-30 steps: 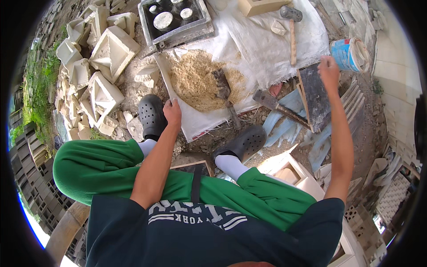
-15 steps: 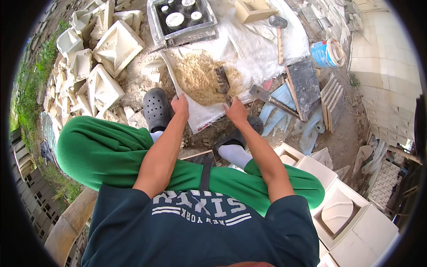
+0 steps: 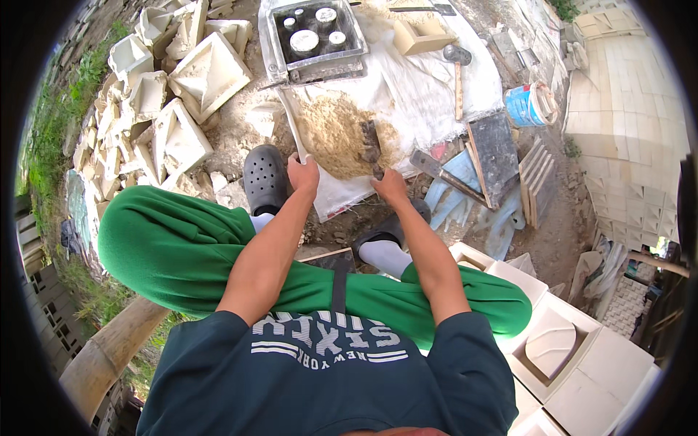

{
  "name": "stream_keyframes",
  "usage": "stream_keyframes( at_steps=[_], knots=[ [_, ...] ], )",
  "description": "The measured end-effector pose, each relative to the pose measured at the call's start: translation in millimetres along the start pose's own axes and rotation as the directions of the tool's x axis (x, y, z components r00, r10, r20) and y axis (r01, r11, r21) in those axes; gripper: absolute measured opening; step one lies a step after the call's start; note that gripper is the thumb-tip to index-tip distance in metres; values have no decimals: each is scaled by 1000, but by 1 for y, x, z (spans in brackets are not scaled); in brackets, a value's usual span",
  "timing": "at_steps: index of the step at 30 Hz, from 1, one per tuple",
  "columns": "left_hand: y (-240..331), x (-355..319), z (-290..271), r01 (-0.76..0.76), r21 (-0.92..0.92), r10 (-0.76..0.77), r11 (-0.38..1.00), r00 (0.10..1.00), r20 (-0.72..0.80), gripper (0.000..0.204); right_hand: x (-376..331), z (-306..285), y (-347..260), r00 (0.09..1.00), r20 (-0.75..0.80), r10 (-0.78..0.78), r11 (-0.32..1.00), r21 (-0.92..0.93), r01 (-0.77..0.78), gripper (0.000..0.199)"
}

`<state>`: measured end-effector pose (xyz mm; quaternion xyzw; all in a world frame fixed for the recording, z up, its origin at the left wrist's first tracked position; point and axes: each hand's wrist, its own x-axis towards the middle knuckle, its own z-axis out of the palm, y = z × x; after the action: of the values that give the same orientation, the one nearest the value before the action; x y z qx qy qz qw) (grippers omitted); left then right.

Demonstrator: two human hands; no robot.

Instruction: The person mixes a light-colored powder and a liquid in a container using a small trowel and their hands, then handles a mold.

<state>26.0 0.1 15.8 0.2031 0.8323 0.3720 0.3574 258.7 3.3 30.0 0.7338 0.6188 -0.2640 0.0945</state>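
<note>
Fingers of left hand (image 3: 303, 174) pinch rolled edge of rumpled white sheet (image 3: 429, 91), upper centre; right hand (image 3: 391, 187) curled round trowel (image 3: 371, 138); blade dark, dusty, over tan powder (image 3: 327, 131).

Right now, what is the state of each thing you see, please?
Left hand: closed on white sheet's edge
Right hand: closed on trowel
Trowel: blade lying on sandy heap
Sandy heap: loose
White sheet: spread, wrinkled
Mallet: lying on sheet
Black mould box: open-topped, cylinders inside
Clogs: worn
</note>
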Motion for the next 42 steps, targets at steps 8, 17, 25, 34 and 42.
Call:
stream_keyframes(
  at_steps=[8,17,25,34,42],
  knots=[
    [47,68,-31,-55,389,-152,919,863,482,54,-10,-26,-8,990,-138,21,945,325,25,56],
    [268,73,-105,-816,488,-217,-310,561,799,27,-36,-61,-61,969,-218,-120,977,147,154,48],
    [289,-70,-200,-946,185,-224,-267,248,942,16,-37,-26,-70,939,-297,-172,945,219,242,42],
    [282,-69,-204,-978,13,-167,-206,49,985,20,-39,-10,-52,949,-295,-111,933,297,202,44],
    [324,-11,-212,-947,296,12,-121,297,955,47,-29,30,-6,864,-363,347,851,510,-128,52]
  ],
)
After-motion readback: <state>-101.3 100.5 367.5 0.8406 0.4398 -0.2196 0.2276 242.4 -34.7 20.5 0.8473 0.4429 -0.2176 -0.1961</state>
